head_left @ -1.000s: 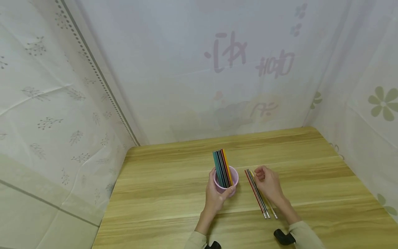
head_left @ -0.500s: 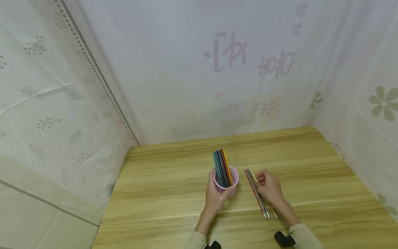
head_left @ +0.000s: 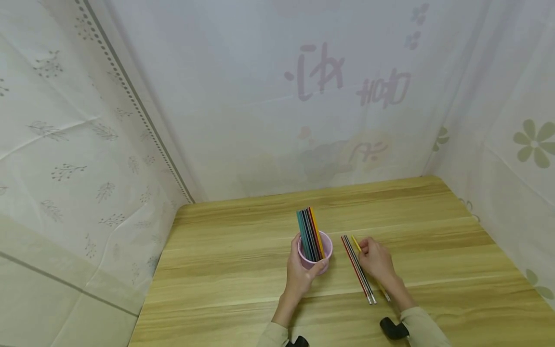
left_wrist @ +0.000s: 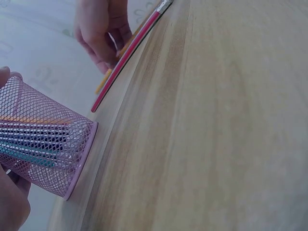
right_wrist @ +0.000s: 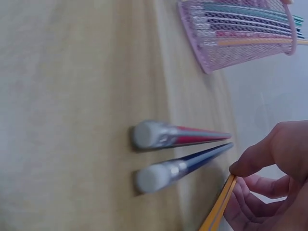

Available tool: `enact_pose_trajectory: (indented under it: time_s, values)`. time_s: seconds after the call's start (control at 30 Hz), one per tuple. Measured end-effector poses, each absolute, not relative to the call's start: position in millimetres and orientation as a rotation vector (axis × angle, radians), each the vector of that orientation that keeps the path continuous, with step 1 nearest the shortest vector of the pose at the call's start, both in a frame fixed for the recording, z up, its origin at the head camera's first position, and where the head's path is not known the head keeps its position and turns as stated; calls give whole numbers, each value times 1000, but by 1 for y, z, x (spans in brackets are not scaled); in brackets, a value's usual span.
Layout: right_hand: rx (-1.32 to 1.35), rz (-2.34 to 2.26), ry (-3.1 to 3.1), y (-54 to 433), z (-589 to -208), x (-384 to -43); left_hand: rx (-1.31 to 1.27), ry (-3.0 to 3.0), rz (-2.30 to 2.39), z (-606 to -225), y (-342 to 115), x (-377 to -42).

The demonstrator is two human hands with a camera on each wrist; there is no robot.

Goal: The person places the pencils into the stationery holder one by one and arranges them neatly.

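In the head view my left hand (head_left: 299, 278) grips a pink mesh pencil cup (head_left: 328, 242), thumb on the near side. Several pencils (head_left: 307, 236) in teal, dark, red and yellow lean inside it, their tops above the rim. To the cup's right, my right hand (head_left: 378, 262) pinches a yellow pencil (right_wrist: 219, 209) between thumb and fingers. This pencil's far end is angled slightly apart from its neighbours. Just left of that hand, a red pencil (right_wrist: 197, 136) and a dark blue pencil (right_wrist: 204, 158) lie side by side, white erasers toward me.
The wood-grain table (head_left: 225, 270) carries everything. Pale patterned cloth (head_left: 260, 120) hangs behind it and at both sides. A black wrist mount (head_left: 393, 328) sits by the right sleeve, another (head_left: 298, 342) by the left one.
My right hand has come down onto the yellow pencil and now pinches it. The pencil has shifted slightly right, away from the red and dark blue ones. My left hand and the cup stay still.
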State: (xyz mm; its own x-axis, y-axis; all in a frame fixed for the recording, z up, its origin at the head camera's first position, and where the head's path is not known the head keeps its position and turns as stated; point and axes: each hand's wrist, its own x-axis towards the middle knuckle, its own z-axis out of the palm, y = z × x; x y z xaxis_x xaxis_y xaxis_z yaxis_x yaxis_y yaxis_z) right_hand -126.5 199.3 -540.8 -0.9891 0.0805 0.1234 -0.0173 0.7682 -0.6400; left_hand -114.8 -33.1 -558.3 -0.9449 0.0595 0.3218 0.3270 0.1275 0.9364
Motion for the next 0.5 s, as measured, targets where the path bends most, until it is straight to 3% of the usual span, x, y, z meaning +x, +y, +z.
enact_pose_trajectory:
  time_s: [0.5]
  values:
    - [30, 1140, -2682, 188, -499, -134, -357, -2212, -1909, -558, -33, -114]
